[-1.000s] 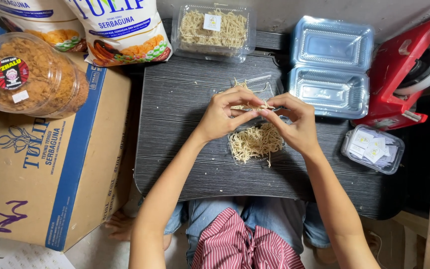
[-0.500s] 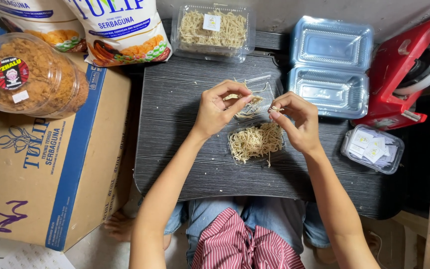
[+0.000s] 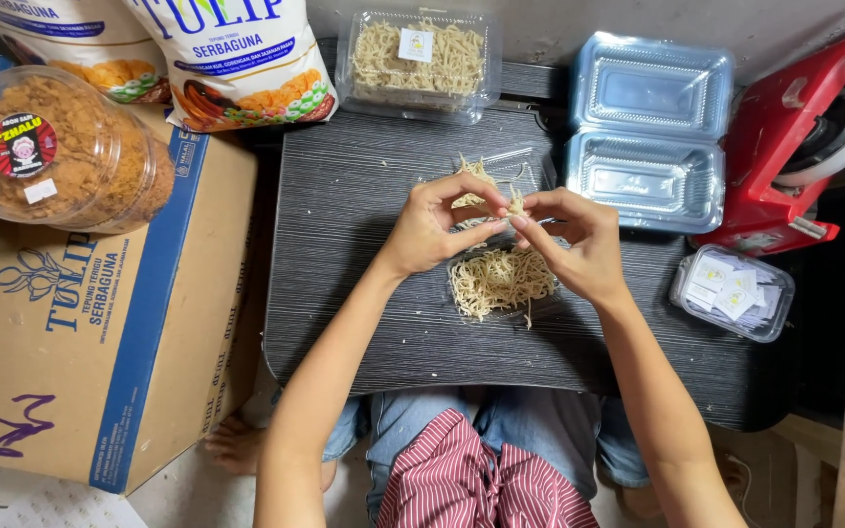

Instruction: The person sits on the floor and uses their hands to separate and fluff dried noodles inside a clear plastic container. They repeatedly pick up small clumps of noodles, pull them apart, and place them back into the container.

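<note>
Above the noodle tray (image 3: pixel 501 284) — left hand (image 3: pixel 432 230) and right hand (image 3: pixel 579 240), fingertips pinched on noodle strands (image 3: pixel 489 196).

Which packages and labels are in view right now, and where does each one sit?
Flour bags: two, top left, white with blue print and food pictures.
Cardboard box: left, brown with blue stripe.
Round tub: on the box, clear, brown snack, red-black round label.
Filled noodle box: top centre, clear, small white label.
Empty clear box: right, lid open.
Small tub of labels: far right, clear, white slips.
Both hands pinch noodles.
</note>
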